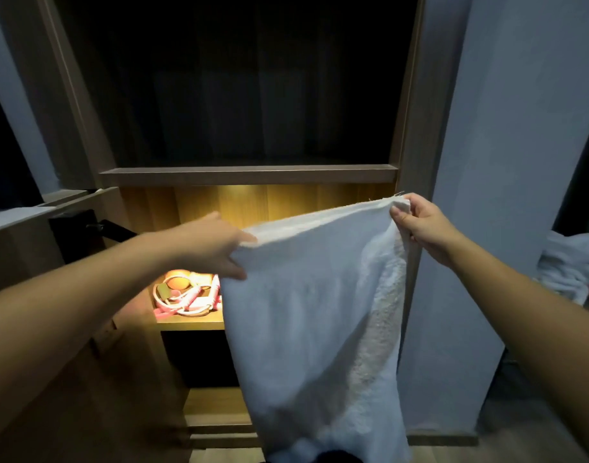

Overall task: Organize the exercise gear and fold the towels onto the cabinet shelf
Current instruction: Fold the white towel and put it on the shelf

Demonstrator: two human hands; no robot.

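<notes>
A white towel (306, 315) hangs spread out in front of the cabinet, held up by its top edge. My left hand (213, 245) pinches the towel's upper left corner. My right hand (420, 222) grips the upper right corner, a little higher. Behind the towel, the lit cabinet shelf (186, 324) holds pink and white exercise gear (186, 295): a coiled rope or band with handles and an orange round object. The towel hides the right part of that shelf.
A dark upper compartment sits above a wooden shelf board (246, 173). An open cabinet door with a black hinge (96, 225) stands at the left. A pile of white towels (573, 269) lies at the far right, beside a grey panel (506, 162).
</notes>
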